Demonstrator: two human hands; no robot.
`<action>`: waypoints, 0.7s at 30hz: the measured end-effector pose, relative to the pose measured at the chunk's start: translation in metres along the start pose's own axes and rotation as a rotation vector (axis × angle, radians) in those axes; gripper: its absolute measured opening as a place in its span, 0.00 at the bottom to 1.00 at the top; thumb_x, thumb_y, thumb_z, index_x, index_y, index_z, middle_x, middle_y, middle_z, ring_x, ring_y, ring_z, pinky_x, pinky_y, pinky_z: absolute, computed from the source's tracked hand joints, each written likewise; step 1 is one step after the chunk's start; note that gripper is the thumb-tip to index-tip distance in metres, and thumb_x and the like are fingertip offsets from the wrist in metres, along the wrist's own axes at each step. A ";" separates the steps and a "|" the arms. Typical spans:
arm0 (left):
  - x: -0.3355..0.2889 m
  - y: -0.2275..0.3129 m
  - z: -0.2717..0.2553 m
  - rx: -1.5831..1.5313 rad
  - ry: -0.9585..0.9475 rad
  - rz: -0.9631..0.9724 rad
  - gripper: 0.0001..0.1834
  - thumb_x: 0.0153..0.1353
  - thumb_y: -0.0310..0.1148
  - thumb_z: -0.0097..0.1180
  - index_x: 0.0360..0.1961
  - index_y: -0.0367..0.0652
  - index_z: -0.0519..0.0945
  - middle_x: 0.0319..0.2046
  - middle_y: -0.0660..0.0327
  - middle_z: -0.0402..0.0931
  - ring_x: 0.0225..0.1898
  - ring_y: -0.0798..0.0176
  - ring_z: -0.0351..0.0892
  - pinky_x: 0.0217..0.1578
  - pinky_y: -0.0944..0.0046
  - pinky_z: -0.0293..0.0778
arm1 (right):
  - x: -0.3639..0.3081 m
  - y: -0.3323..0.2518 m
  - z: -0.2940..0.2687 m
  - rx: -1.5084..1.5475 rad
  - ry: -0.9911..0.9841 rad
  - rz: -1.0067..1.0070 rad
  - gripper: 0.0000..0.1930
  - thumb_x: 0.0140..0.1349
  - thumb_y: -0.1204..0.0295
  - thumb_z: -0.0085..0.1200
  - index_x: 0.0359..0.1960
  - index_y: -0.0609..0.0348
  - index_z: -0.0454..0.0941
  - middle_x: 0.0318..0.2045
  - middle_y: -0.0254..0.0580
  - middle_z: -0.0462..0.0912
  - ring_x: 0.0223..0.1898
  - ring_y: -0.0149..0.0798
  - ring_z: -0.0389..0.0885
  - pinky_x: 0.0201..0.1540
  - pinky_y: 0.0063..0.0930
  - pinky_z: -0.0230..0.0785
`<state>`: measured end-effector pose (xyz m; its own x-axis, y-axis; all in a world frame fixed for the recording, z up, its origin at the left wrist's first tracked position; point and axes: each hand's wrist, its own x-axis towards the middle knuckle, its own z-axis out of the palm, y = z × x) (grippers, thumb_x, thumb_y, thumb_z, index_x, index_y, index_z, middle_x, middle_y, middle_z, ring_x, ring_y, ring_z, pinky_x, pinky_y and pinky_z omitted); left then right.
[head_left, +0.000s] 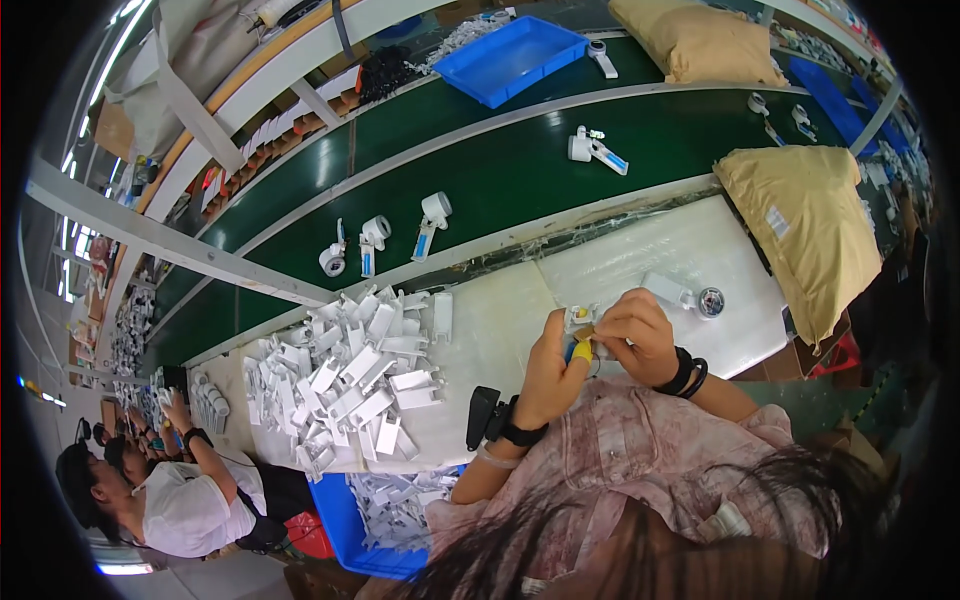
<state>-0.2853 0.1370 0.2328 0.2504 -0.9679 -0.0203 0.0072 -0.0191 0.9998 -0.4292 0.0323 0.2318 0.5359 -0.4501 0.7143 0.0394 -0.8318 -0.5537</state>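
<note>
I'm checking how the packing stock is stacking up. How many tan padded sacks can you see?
2. One tan sack lies at the right end of the white worktable; the other tan sack sits beyond the green conveyor belt, by the blue tray. More may be out of view.

the small part (580, 320) pinched between the left hand (550, 375) and right hand (640, 335) looks like smooth white plastic, bit of yellow on it. the pile of white pieces (350, 380) is matt plastic too. table (690, 250) has a shiny, wrinkly clear film over it. conveyor belt (500, 170) is dull green rubbery stuff, tan sack (810, 230) looks like coarse woven fabric, blue bin (510, 55) is glossy plastic.
</note>
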 end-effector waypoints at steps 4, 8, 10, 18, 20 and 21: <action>0.000 0.001 0.000 0.018 -0.023 -0.018 0.19 0.57 0.22 0.46 0.51 0.35 0.66 0.33 0.50 0.75 0.32 0.55 0.76 0.35 0.61 0.72 | 0.001 0.000 0.000 -0.002 -0.005 -0.015 0.12 0.46 0.81 0.66 0.33 0.57 0.80 0.32 0.38 0.79 0.33 0.43 0.74 0.37 0.33 0.67; 0.000 0.001 -0.001 0.056 -0.022 -0.002 0.19 0.57 0.22 0.46 0.51 0.35 0.65 0.34 0.49 0.75 0.33 0.53 0.76 0.37 0.60 0.72 | 0.001 0.001 0.000 0.001 -0.017 -0.013 0.12 0.46 0.81 0.66 0.33 0.57 0.80 0.32 0.37 0.79 0.33 0.43 0.74 0.37 0.33 0.67; 0.000 0.002 0.000 0.057 -0.022 0.000 0.19 0.57 0.22 0.46 0.51 0.35 0.65 0.34 0.49 0.75 0.33 0.53 0.76 0.37 0.60 0.72 | 0.000 0.002 0.001 0.011 -0.012 -0.011 0.13 0.46 0.80 0.66 0.34 0.54 0.80 0.32 0.35 0.79 0.34 0.43 0.73 0.39 0.33 0.66; 0.001 -0.003 -0.003 -0.015 -0.065 0.027 0.16 0.62 0.25 0.44 0.51 0.36 0.66 0.30 0.60 0.74 0.28 0.71 0.73 0.30 0.71 0.71 | -0.001 0.004 0.002 0.006 -0.024 0.024 0.12 0.47 0.80 0.66 0.33 0.54 0.80 0.32 0.35 0.80 0.34 0.44 0.73 0.40 0.33 0.66; 0.002 -0.007 -0.003 -0.019 -0.060 0.136 0.16 0.65 0.31 0.47 0.52 0.37 0.66 0.30 0.61 0.73 0.29 0.72 0.71 0.30 0.71 0.69 | 0.000 0.003 0.002 0.019 -0.033 0.037 0.12 0.47 0.80 0.66 0.33 0.54 0.80 0.32 0.35 0.80 0.34 0.44 0.73 0.40 0.33 0.66; 0.001 -0.007 -0.003 0.003 -0.056 0.139 0.16 0.66 0.33 0.48 0.52 0.37 0.66 0.31 0.60 0.73 0.28 0.71 0.72 0.31 0.71 0.70 | 0.000 0.003 0.002 0.036 -0.035 0.048 0.11 0.47 0.80 0.66 0.33 0.54 0.81 0.32 0.36 0.80 0.34 0.44 0.74 0.40 0.33 0.66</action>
<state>-0.2822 0.1373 0.2256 0.1939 -0.9738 0.1187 -0.0272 0.1156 0.9929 -0.4273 0.0303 0.2286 0.5673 -0.4765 0.6716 0.0434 -0.7971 -0.6023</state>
